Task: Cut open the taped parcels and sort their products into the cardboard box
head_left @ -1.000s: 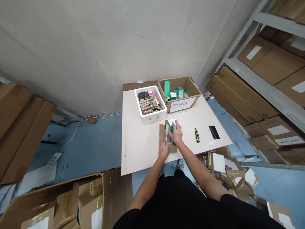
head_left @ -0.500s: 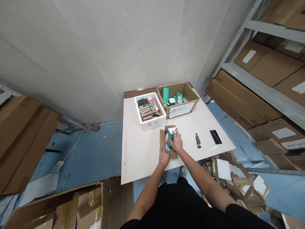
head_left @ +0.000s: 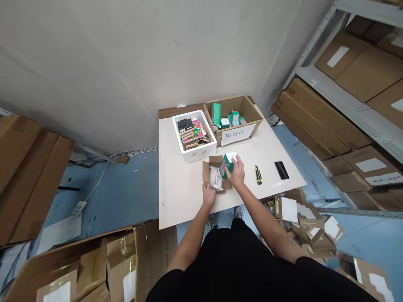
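Observation:
A small open cardboard box (head_left: 208,173) with white padding inside lies on the white table (head_left: 182,188). My left hand (head_left: 209,194) grips its near edge. My right hand (head_left: 236,173) is closed around a small green box with a white label (head_left: 228,162), held just above the right side of the open box. Behind stand a white foam bin (head_left: 192,155) of colourful packets and a brown carton (head_left: 248,112) with several green boxes.
A yellow-and-black utility knife (head_left: 258,175) and a black phone (head_left: 281,170) lie on the table to the right. A heap of opened cardboard boxes (head_left: 310,228) lies on the floor at right. Shelves with cartons (head_left: 355,96) stand at right, large cartons (head_left: 94,264) at near left.
My right hand has lifted the green box up and to the right, out of the small cardboard box, uncovering the white padding. The left hand stays on the box's edge.

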The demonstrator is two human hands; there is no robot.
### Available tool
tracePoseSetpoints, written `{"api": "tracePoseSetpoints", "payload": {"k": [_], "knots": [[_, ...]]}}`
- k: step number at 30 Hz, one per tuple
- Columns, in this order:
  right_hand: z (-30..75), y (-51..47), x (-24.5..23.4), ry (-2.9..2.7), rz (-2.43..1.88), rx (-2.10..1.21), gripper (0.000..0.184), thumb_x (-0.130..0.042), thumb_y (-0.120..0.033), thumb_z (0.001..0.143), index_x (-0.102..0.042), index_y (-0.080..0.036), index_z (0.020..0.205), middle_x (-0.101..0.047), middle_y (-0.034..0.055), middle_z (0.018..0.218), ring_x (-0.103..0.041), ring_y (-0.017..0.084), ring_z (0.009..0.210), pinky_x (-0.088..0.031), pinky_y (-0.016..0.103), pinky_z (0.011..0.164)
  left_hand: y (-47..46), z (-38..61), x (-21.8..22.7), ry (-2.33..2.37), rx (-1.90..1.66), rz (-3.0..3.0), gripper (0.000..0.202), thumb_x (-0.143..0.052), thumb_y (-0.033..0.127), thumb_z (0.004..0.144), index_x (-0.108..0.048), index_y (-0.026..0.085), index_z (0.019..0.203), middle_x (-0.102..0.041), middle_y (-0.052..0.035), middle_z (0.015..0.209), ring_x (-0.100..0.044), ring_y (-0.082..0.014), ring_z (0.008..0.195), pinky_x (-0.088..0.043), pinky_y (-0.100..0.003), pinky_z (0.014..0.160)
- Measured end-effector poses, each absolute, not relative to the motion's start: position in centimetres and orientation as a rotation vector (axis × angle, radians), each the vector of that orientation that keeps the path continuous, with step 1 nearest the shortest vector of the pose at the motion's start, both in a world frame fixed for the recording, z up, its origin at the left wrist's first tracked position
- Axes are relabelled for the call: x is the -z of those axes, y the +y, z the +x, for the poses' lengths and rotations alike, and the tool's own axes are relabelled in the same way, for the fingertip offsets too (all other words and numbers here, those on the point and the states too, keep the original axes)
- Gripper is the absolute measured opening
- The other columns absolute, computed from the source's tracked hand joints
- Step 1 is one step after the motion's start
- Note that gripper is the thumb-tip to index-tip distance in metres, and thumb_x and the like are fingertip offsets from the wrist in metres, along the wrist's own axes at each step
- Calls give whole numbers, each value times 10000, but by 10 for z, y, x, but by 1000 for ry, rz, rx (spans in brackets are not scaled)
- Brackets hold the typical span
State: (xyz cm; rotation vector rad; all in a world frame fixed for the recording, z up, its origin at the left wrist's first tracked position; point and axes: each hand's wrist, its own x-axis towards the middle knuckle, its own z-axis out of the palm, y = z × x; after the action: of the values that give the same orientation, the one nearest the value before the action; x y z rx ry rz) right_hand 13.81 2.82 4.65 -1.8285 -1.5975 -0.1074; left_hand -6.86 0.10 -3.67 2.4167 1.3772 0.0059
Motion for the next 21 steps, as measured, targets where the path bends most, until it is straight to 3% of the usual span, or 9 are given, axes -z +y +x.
{"api": "tracePoseSetpoints", "payload": {"k": [4, 8, 12, 15, 18, 21], "knots": [[170, 43, -40, -1585, -1880, 133, 555, -581, -380, 1026, -494, -177, 1535, -425, 211, 1633, -495, 358, 1384, -515, 537, 1105, 11, -103, 36, 1470, 15, 2376, 256, -589, 144, 964, -828, 223, 913, -790, -149, 997, -590, -366, 1214, -431, -551, 1058], [182, 47, 2, -1631, -2051, -28, 537, -608, -334, 1005, -544, -153, 1507, -459, 225, 1612, -526, 357, 1283, -575, 489, 986, 15, -140, 32, 1568, 58, 2300, 258, -587, 174, 948, -838, 222, 916, -807, -133, 1021, -582, -379, 1292, -445, -535, 1085], [182, 33, 45, -1631, -2235, -207, 524, -613, -311, 1012, -569, -146, 1507, -448, 252, 1629, -532, 360, 1238, -593, 467, 910, 7, -164, 22, 1600, 53, 2213, 335, -564, 144, 923, -832, 233, 1101, -813, -91, 1137, -520, -360, 1429, -459, -505, 1132], [187, 22, 56, -1649, -2191, -259, 550, -561, -323, 1031, -535, -173, 1560, -411, 240, 1676, -559, 353, 1196, -600, 477, 896, 0, -158, 8, 1651, -30, 2200, 489, -564, 95, 891, -768, 253, 1307, -757, -76, 1346, -496, -332, 1463, -445, -487, 1195], [193, 12, 53, -1738, -2092, -306, 593, -539, -284, 1007, -512, -197, 1593, -406, 231, 1693, -624, 344, 1115, -605, 495, 886, 1, -114, -9, 1891, -230, 2131, 628, -544, 73, 907, -638, 242, 1505, -619, -110, 1540, -500, -311, 1459, -418, -443, 1240], [197, -2, 45, -1816, -2045, -422, 656, -576, -230, 942, -522, -201, 1596, -435, 241, 1678, -707, 321, 1007, -617, 471, 860, 16, -36, -20, 1891, -321, 2052, 563, -515, 146, 989, -604, 230, 1539, -590, -134, 1550, -524, -306, 1444, -439, -401, 1217]]}}
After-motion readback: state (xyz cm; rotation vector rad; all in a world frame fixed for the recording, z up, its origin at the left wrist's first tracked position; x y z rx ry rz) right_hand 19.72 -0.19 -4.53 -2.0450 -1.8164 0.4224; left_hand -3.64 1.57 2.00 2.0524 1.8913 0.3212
